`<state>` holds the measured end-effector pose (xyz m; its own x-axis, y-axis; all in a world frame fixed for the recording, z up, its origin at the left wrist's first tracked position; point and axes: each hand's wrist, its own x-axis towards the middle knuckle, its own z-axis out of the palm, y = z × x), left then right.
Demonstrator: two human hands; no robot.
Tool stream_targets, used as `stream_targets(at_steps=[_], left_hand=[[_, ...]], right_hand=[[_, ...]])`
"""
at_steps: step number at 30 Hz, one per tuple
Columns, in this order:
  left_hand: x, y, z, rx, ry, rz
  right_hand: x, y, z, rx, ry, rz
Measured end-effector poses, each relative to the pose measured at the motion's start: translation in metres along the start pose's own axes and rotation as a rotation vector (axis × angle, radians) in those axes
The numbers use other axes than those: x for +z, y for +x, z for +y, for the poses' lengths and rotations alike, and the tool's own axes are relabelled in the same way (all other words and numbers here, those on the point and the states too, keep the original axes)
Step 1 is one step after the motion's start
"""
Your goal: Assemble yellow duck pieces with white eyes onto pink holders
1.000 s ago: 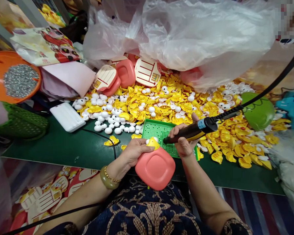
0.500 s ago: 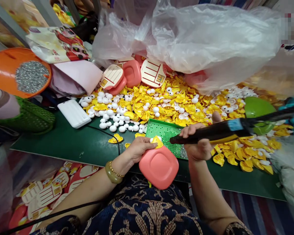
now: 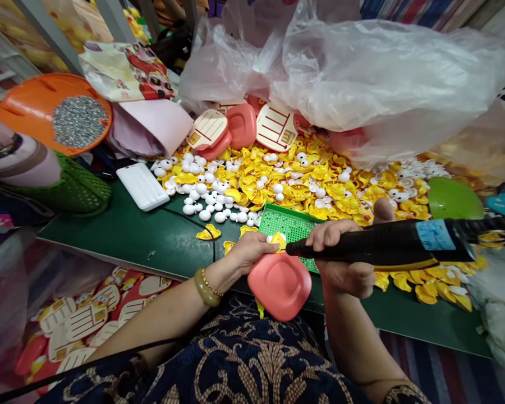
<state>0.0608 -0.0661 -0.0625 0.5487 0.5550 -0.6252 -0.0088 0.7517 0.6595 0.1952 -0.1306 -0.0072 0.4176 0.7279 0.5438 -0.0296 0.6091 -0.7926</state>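
My left hand (image 3: 251, 252) pinches the top of a coral-pink plastic toy part (image 3: 280, 286), where a small yellow piece (image 3: 279, 240) with white eyes sits. The pink part hangs over the table's front edge, close to my body. Wrapped around a black electric screwdriver (image 3: 387, 244), my right hand (image 3: 345, 252) holds it nearly level, tip pointing left. That tip meets the yellow piece or lies just beside it; the exact contact is too small to tell. A green perforated tray (image 3: 273, 221) lies behind both hands, partly hidden by them.
Yellow shell pieces (image 3: 252, 179) and white eye parts (image 3: 210, 196) are heaped across the green table (image 3: 109, 241). An orange bowl (image 3: 23, 112) with small screws stands left, near a white power bank (image 3: 141, 186). Plastic bags (image 3: 382, 84) cover the back. A cable crosses my left forearm.
My right hand has brought the screwdriver left, its tip now at the yellow piece. My left hand keeps its pinch on the pink part. The whole view has shifted slightly.
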Motion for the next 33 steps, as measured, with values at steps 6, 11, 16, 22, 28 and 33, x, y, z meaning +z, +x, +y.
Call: stream_targets(at_steps=[6, 11, 16, 22, 28, 33], left_hand=[[-0.002, 0.002, -0.002, 0.019, -0.009, -0.019], [-0.002, 0.001, -0.002, 0.012, -0.046, -0.049], [-0.002, 0.0, -0.002, 0.05, -0.01, -0.046], [-0.002, 0.0, -0.003, 0.061, 0.035, -0.063], [0.0, -0.002, 0.0, 0.074, 0.032, -0.056], [-0.004, -0.001, 0.003, -0.004, 0.067, -0.083]], right_hand=[[0.002, -0.002, 0.002, 0.178, -0.03, -0.079], [0.008, -0.002, 0.003, 0.233, 0.004, -0.09], [0.01, 0.001, 0.005, 0.259, 0.015, -0.136], [0.011, 0.0, 0.009, 0.257, -0.002, -0.115], [0.011, 0.004, 0.005, 0.219, 0.011, -0.079], [-0.015, 0.008, 0.002, 0.002, 0.05, 0.086]])
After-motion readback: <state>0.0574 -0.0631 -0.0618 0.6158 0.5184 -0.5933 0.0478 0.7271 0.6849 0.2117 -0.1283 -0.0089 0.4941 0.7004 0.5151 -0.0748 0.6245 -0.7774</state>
